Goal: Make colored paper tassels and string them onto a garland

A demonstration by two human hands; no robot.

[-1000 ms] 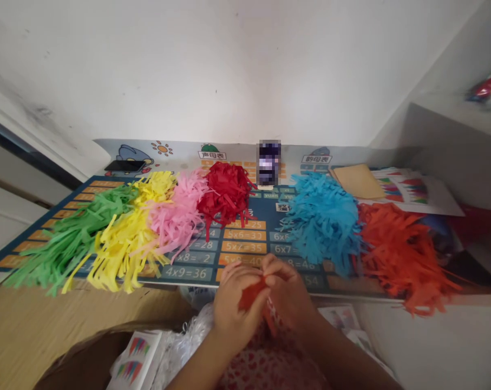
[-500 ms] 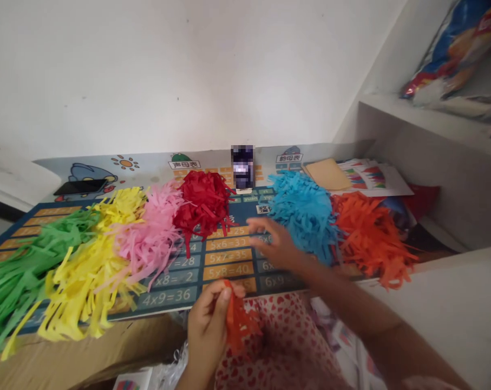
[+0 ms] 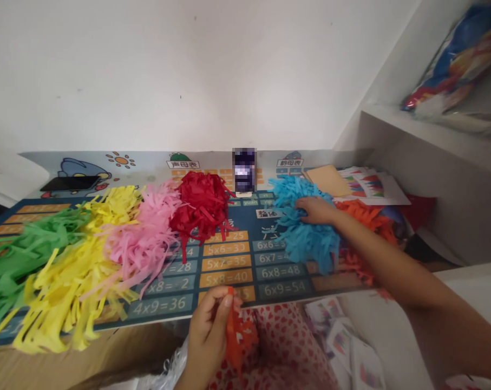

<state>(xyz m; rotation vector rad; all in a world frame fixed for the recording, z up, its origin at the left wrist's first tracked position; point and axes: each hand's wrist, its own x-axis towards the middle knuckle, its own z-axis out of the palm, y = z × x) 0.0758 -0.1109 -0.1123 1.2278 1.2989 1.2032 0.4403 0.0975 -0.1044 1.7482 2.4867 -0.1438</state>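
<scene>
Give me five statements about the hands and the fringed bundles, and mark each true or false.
1. The pink bundle lies between the yellow bundle and the red bundle. True.
2. The left hand holds orange fringed paper. True.
3. The right hand is at the red bundle. False: it is at the blue bundle.
4. The green bundle lies right of the blue bundle. False: it lies at the left end.
5. Both hands grip one bundle together. False: they are apart.

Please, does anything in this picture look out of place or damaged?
Nothing looks spilled or clearly damaged. Slightly untidy, though: the yellow fringe hangs partly past the near edge of the table, and printed cards lie askew beside the heart-patterned cloth.
</scene>
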